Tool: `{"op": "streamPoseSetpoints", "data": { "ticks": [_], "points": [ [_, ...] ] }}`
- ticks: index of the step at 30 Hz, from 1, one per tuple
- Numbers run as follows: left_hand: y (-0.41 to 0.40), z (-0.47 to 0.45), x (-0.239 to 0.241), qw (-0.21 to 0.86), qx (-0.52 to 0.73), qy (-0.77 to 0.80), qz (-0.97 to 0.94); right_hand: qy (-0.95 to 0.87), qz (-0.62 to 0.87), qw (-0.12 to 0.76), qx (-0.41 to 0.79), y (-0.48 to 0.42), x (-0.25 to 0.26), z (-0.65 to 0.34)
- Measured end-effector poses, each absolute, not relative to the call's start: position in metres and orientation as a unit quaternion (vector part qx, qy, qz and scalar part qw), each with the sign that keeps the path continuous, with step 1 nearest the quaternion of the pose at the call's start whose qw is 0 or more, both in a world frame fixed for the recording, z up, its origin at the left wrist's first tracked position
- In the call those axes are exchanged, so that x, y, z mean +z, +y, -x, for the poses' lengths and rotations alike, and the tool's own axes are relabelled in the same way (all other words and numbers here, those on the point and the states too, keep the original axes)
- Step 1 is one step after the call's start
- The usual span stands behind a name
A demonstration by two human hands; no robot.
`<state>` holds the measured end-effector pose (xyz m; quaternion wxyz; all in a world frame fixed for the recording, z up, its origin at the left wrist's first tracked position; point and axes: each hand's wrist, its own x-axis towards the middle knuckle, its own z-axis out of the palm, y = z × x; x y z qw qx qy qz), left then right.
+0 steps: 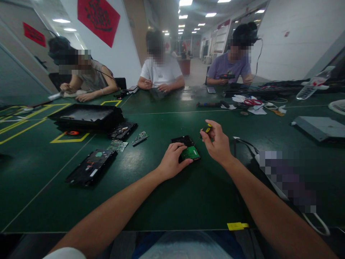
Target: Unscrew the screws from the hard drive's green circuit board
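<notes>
A small black hard drive with a green circuit board on top lies on the green table in front of me. My left hand rests on its near left side, fingers curled over the edge and gripping it. My right hand hovers just right of the drive, closed around a small screwdriver with a yellow and black handle, held above the drive's right corner.
A black case part, loose circuit boards and a black tray lie to the left. Three people sit along the far side. Cables, a grey box, red scissors and a bottle are to the right.
</notes>
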<state>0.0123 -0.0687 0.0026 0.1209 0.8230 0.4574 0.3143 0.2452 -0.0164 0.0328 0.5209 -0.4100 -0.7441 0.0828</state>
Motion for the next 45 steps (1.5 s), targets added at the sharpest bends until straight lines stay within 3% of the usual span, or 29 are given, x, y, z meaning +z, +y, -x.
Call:
{"op": "streamPoseSetpoints", "data": {
  "ticks": [45],
  "points": [
    [-0.0635, -0.0126, 0.0051, 0.119, 0.301, 0.446, -0.834, -0.768, 0.395, 0.502, 0.053, -0.0233, 0.0414, -0.2440]
  ]
}}
